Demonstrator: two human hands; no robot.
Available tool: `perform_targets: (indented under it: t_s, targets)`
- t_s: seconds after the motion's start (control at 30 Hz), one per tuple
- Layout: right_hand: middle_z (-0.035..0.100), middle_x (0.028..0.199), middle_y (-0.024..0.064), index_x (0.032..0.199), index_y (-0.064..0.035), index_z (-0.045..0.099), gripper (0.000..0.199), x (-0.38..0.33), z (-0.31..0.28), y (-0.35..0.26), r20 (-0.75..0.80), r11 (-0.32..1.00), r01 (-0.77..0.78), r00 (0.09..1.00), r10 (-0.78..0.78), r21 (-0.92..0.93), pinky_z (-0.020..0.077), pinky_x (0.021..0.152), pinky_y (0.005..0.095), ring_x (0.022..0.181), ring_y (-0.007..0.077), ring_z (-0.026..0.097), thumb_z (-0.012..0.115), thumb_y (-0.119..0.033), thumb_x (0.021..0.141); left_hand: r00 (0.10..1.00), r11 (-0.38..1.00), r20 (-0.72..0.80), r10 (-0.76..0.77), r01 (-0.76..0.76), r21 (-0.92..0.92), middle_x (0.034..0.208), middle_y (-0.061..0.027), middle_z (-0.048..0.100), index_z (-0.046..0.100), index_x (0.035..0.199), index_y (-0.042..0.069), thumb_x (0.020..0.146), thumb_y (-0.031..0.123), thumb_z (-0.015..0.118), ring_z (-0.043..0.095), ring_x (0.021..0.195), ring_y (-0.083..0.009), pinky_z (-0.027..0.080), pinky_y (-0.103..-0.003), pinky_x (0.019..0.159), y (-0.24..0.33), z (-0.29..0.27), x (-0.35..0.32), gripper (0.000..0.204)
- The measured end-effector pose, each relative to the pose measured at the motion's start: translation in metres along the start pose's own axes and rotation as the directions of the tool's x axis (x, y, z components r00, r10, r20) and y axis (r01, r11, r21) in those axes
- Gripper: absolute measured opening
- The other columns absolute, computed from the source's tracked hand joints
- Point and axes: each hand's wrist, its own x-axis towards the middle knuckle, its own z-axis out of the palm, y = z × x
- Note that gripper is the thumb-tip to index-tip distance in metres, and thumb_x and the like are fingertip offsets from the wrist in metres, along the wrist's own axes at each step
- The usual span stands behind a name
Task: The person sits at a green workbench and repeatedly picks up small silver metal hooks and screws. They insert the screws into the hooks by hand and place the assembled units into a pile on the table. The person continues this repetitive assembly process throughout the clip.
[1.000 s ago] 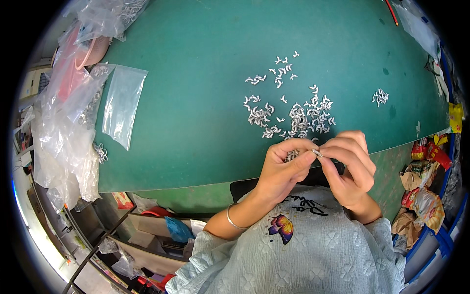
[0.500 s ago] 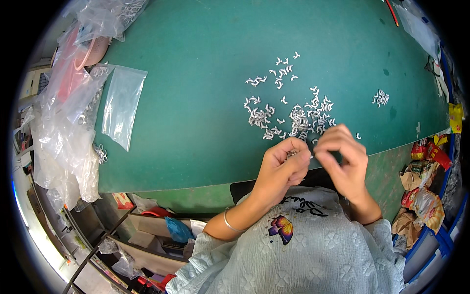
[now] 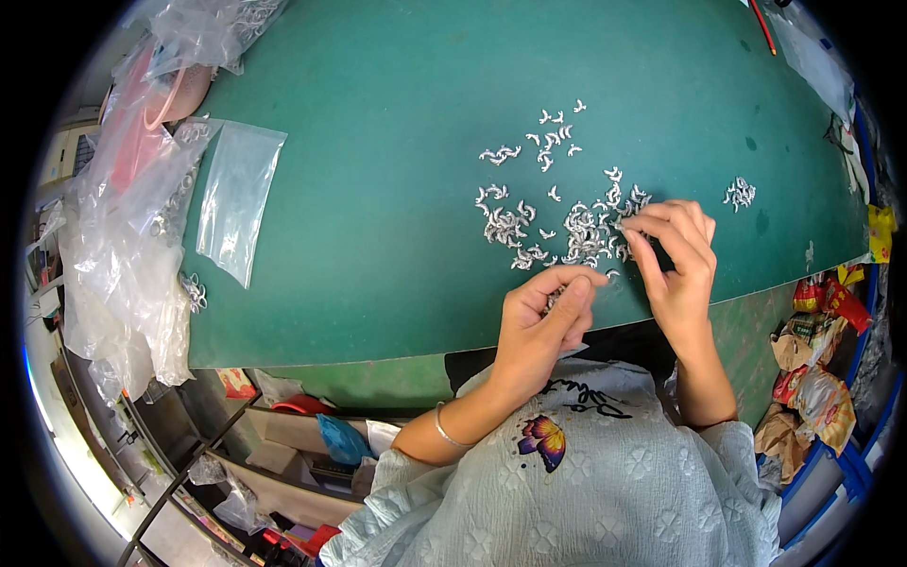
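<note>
Near the front edge of the green table, my left hand [image 3: 543, 321] is curled closed around several small silver curved metal pieces [image 3: 554, 299], partly hidden by the fingers. My right hand [image 3: 682, 260] reaches to the right side of a heap of the same metal pieces [image 3: 586, 232]. Its thumb and forefinger come together at the heap; whatever is between the tips is too small to make out. More of these curved pieces lie in a looser cluster [image 3: 504, 223] to the left and are scattered farther back [image 3: 556, 138].
A separate little pile of metal pieces [image 3: 740, 194] lies at the right on the green table [image 3: 378, 189]. On the left are a flat clear plastic bag [image 3: 239, 203], crumpled plastic bags [image 3: 123, 274] and a pink basket [image 3: 185, 94]. A red pencil-like stick [image 3: 762, 26] lies far right.
My right hand has moved away from my left hand, forward and slightly right, to the heap. My left hand stays nearly in place, still closed on its pieces.
</note>
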Motion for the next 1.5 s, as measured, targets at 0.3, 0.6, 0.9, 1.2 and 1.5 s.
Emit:
perform_targets:
  t_s: [0.3, 0.6, 0.9, 1.2, 1.5]
  targets:
    - [0.058, 0.080, 0.0050, 0.079, -0.0032, 0.064, 0.018, -0.007, -0.021, -0.030, 0.039, 0.990, 0.099, 0.994, -0.103, 0.096, 0.0344, 0.071, 0.0317, 0.076, 0.0220, 0.053, 0.070, -0.001, 0.062, 0.906, 0.808, 0.010, 0.423, -0.382, 0.449, 0.066, 0.0019, 0.047, 0.064, 0.092, -0.001, 0.074, -0.006, 0.063, 0.040, 0.060, -0.0041, 0.034, -0.018, 0.054, -0.001, 0.009, 0.002, 0.018]
    - [0.058, 0.079, 0.0059, 0.079, -0.0025, 0.064, 0.017, -0.009, -0.024, -0.033, 0.053, 0.979, 0.090, 0.993, -0.101, 0.183, 0.0340, 0.071, 0.0320, 0.075, 0.0223, 0.053, 0.069, -0.002, 0.063, 0.908, 0.806, 0.030, 0.418, -0.386, 0.448, 0.064, 0.0018, 0.045, 0.064, 0.088, -0.001, 0.076, -0.005, 0.064, 0.040, 0.058, -0.0045, 0.034, -0.018, 0.053, 0.001, 0.008, 0.000, 0.013]
    - [0.059, 0.085, 0.0079, 0.084, -0.0040, 0.063, 0.015, -0.011, -0.006, -0.017, 0.085, 0.962, -0.149, 0.988, 0.132, 0.229, 0.0370, 0.073, 0.0328, 0.080, 0.0248, 0.053, 0.065, 0.000, 0.069, 0.988, 0.962, 0.134, -0.078, 0.109, -0.249, 0.075, -0.0047, 0.042, 0.043, 0.078, 0.003, 0.086, 0.016, 0.045, 0.036, 0.057, -0.0097, 0.028, -0.020, 0.045, 0.008, -0.005, -0.004, 0.016]
    - [0.056, 0.091, 0.0034, 0.087, -0.0061, 0.062, 0.019, -0.008, 0.016, -0.011, 0.091, 0.993, 0.092, 0.992, -0.086, -0.073, 0.0340, 0.075, 0.0341, 0.085, 0.0224, 0.050, 0.067, -0.004, 0.068, 0.997, 0.990, 0.070, -0.011, 0.021, -0.137, 0.058, -0.0022, 0.037, 0.044, 0.063, 0.002, 0.096, 0.026, 0.036, 0.031, 0.046, -0.0099, 0.024, -0.022, 0.040, 0.004, -0.014, -0.004, 0.041]
    - [0.062, 0.079, 0.0082, 0.079, -0.0004, 0.064, 0.013, -0.009, 0.000, -0.017, 0.058, 0.951, -0.074, 0.997, 0.060, 0.300, 0.0407, 0.068, 0.0324, 0.076, 0.0238, 0.055, 0.067, 0.002, 0.066, 0.987, 0.974, -0.126, 0.100, -0.072, 0.214, 0.059, 0.0035, 0.044, 0.064, 0.088, 0.000, 0.085, 0.009, 0.059, 0.033, 0.046, -0.0017, 0.023, -0.018, 0.040, 0.000, -0.004, -0.010, 0.011]
